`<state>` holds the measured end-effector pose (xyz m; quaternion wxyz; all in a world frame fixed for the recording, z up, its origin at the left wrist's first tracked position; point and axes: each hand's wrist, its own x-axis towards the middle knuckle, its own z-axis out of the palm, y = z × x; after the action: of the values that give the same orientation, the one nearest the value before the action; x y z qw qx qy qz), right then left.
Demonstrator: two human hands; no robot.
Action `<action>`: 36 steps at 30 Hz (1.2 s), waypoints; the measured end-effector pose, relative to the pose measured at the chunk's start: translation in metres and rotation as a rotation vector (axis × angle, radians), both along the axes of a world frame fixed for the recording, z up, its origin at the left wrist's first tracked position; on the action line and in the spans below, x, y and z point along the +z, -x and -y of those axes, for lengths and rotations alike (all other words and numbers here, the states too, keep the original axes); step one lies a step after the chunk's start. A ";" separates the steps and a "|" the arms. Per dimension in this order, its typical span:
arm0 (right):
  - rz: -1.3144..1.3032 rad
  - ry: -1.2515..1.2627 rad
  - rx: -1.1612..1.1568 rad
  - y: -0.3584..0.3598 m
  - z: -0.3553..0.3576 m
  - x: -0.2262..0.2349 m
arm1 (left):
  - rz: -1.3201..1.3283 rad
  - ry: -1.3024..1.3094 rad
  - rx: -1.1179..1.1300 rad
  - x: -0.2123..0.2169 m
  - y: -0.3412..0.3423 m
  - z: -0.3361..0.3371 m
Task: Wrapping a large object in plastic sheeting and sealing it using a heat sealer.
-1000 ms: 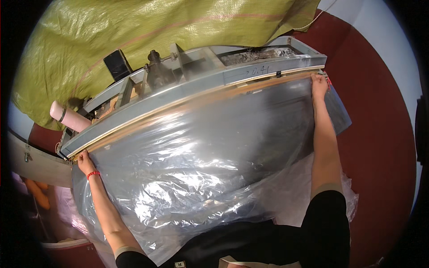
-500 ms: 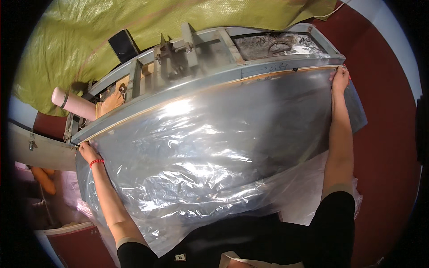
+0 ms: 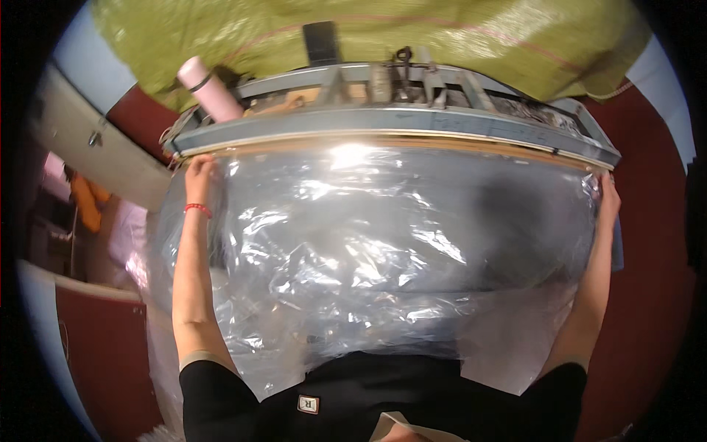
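A wide sheet of clear, wrinkled plastic film (image 3: 346, 243) stretches across a dark surface between my arms, its far edge along a thin wooden strip (image 3: 368, 141). My left hand (image 3: 200, 171), red bead bracelet at the wrist, is closed on the film near the strip's left end. At the opposite end my right hand (image 3: 607, 193) pinches the film's far right corner, where it bunches up. Both arms are stretched well apart. The fingertips are small and partly blurred.
Beyond the strip runs a grey metal frame (image 3: 383, 120) with tools in its compartments. A pink cylinder (image 3: 210, 88) with a dark band leans at its left end. Behind, a dark flat phone-like slab (image 3: 320, 44) rests against yellow-green woven sheeting (image 3: 442, 37). A pale door (image 3: 96, 140) stands left.
My view has turned, so the frame now lies nearly level across the picture. Both hands still hold the film at its two ends.
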<state>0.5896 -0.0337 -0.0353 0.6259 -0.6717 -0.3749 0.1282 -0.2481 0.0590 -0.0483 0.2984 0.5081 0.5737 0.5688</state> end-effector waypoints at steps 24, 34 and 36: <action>0.364 0.015 1.468 0.543 -0.012 0.046 | -0.226 0.069 -0.383 0.108 -0.041 0.226; 0.398 0.211 0.475 0.224 0.037 0.020 | -0.299 0.667 -0.955 -0.042 -0.038 0.277; 0.393 0.218 0.140 0.100 0.072 0.014 | -0.525 0.642 -1.011 -0.045 -0.020 0.266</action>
<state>0.4899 -0.1057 -0.0208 0.4542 -0.7198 -0.5192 0.0776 -0.2277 -0.2072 -0.0937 0.5158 0.7230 0.4593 0.0160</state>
